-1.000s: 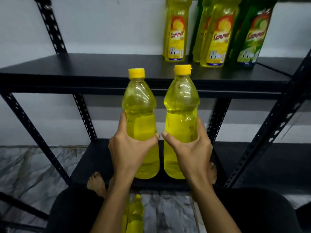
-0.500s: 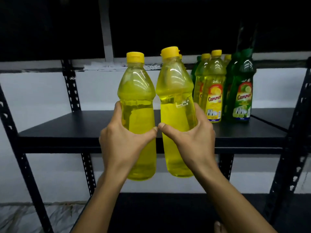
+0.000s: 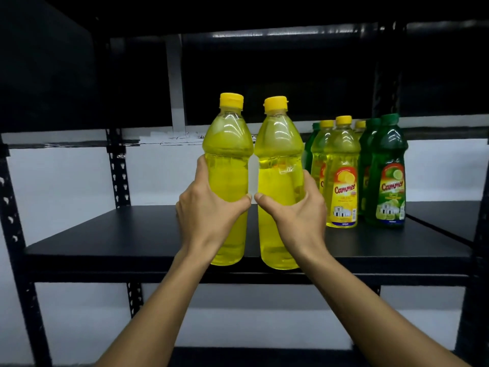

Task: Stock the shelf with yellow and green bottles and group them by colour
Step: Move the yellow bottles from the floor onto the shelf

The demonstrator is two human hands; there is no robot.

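Observation:
My left hand (image 3: pixel 209 215) grips an unlabelled yellow bottle (image 3: pixel 227 165) with a yellow cap. Beside it, my right hand (image 3: pixel 293 213) grips a second yellow bottle (image 3: pixel 279 168) of the same kind. Both are upright, side by side, held at the front edge of the black shelf board (image 3: pixel 132 234), their bases level with that edge. On the right of the board stand labelled yellow bottles (image 3: pixel 342 176) and labelled green bottles (image 3: pixel 389 176), close together. More bottles behind them are partly hidden.
The left half of the shelf board is bare. A black perforated upright (image 3: pixel 119 168) stands at the back left, another upright (image 3: pixel 13 221) at the front left. A dark shelf (image 3: pixel 238 19) hangs overhead. A lower board (image 3: pixel 264 357) shows at the bottom.
Both hands have raised the two yellow bottles from lower-shelf height to the middle shelf's level. The view has tilted upward, so the stocked bottles now sit lower and to the right.

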